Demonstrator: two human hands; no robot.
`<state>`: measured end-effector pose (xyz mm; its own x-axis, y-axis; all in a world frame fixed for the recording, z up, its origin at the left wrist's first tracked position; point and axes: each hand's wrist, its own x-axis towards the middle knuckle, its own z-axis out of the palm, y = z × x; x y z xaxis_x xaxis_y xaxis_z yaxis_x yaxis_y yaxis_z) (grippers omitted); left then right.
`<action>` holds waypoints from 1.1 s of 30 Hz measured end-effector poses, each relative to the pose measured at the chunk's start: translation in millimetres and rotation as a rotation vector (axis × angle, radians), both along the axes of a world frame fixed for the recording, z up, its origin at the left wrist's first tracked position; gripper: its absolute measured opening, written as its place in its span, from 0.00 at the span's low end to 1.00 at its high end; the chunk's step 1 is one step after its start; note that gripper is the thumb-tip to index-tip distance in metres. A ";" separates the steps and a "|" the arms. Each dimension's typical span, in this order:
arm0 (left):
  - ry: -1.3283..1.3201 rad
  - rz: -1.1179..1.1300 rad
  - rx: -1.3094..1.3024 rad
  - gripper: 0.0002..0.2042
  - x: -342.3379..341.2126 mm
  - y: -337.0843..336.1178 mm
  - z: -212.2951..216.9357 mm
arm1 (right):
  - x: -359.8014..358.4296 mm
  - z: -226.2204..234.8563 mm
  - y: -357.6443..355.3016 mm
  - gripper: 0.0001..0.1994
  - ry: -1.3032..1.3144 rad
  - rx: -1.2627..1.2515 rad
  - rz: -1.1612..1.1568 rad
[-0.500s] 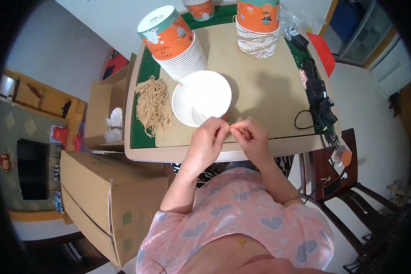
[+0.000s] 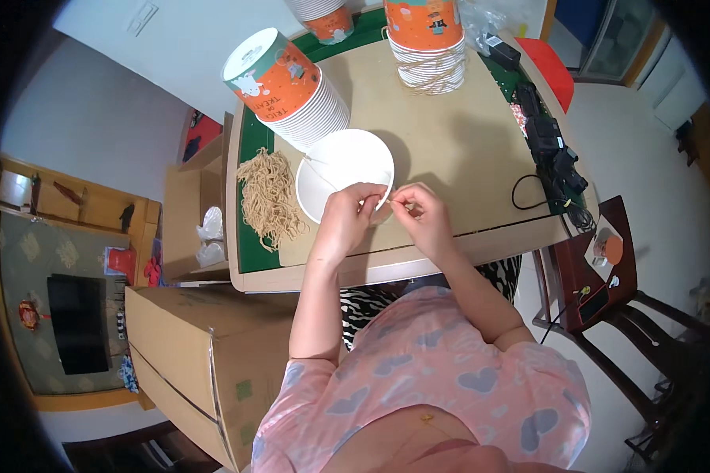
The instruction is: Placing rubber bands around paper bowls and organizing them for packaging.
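A white paper bucket (image 2: 311, 188) lies tipped on the table's near middle, its open mouth toward me. A thin cord (image 2: 317, 162) is fixed at its left rim and runs across the mouth. At the near right rim my left hand (image 2: 353, 211) is closed, fingers reaching into the mouth and thumb at the edge. Just right of that rim my right hand (image 2: 420, 217) pinches a small tan bit of cord, mostly hidden by the fingertips. Left of the bucket lies a pile of tan cords (image 2: 268, 197).
Behind the bucket leans a stack of orange and green printed buckets (image 2: 292, 83). Another stack (image 2: 428, 55), with cord handles, stands at the back. Black power adapters (image 2: 546, 142) line the right edge. Cardboard boxes (image 2: 189, 331) stand left; a dark chair (image 2: 599, 268) stands right.
My hands, earlier pinched together at the bucket's near rim, have drawn slightly apart. My left fingers now reach over the rim into the mouth. The whole view has shifted a little.
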<state>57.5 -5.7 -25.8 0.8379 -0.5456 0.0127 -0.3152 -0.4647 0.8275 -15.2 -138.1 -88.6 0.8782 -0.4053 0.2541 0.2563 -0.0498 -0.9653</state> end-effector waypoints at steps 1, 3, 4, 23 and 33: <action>-0.001 -0.007 0.005 0.08 1.7 0.9 -1.7 | 1.1 -1.5 0.6 0.02 -0.005 -0.005 0.004; 0.009 -0.044 0.048 0.10 3.7 2.2 -4.2 | 3.1 -5.2 1.0 0.02 -0.008 -0.007 0.003; 0.010 -0.049 0.051 0.10 4.3 2.3 -6.3 | 4.0 -7.6 0.7 0.02 -0.009 -0.014 0.010; -0.005 -0.053 0.006 0.08 9.6 5.0 -7.4 | 7.4 -6.3 0.6 0.03 -0.015 -0.072 -0.006; -0.032 0.057 0.071 0.05 7.4 4.3 1.8 | 6.6 -0.3 -3.1 0.05 -0.055 -0.121 -0.071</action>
<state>64.9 -1.4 -24.0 0.8673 -0.4977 0.0033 -0.3126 -0.5396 0.7817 -8.6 -141.2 -88.9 0.8319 -0.4295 0.3514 0.2999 -0.1848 -0.9359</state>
